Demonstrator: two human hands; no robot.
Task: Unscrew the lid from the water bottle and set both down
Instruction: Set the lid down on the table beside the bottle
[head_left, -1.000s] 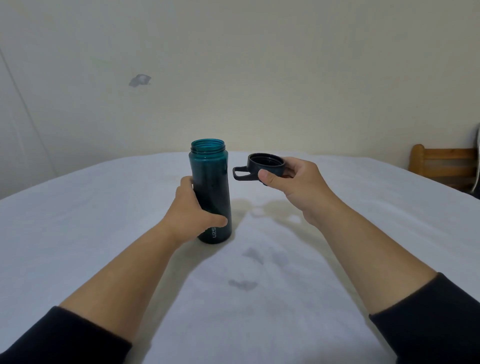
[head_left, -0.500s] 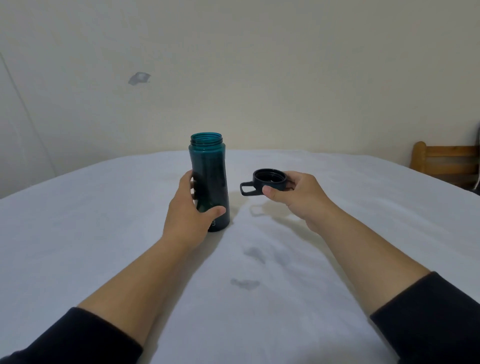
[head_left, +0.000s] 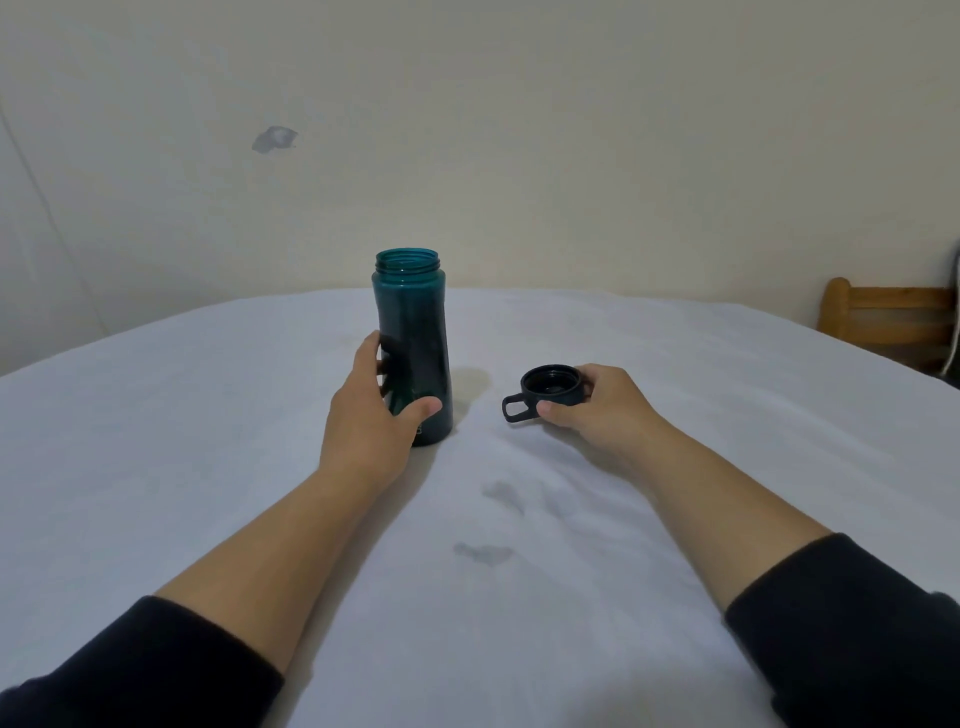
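A dark teal water bottle (head_left: 413, 322) stands upright on the white cloth, its threaded mouth uncovered. My left hand (head_left: 371, 415) wraps around the bottle's lower half, thumb in front, fingers behind. To the right, the black lid (head_left: 550, 387) lies upside down on the cloth, its loop handle pointing left. My right hand (head_left: 597, 410) grips the lid's right side between thumb and fingers.
The white cloth (head_left: 208, 467) covers the whole surface and has a few dark grey spots near the middle. A wooden chair back (head_left: 883, 322) shows at the far right, and a pale wall rises behind.
My right hand has lowered the lid from beside the bottle's mouth down to the cloth, further right. The bottle has shifted slightly away from me, and my left hand has stayed on it.
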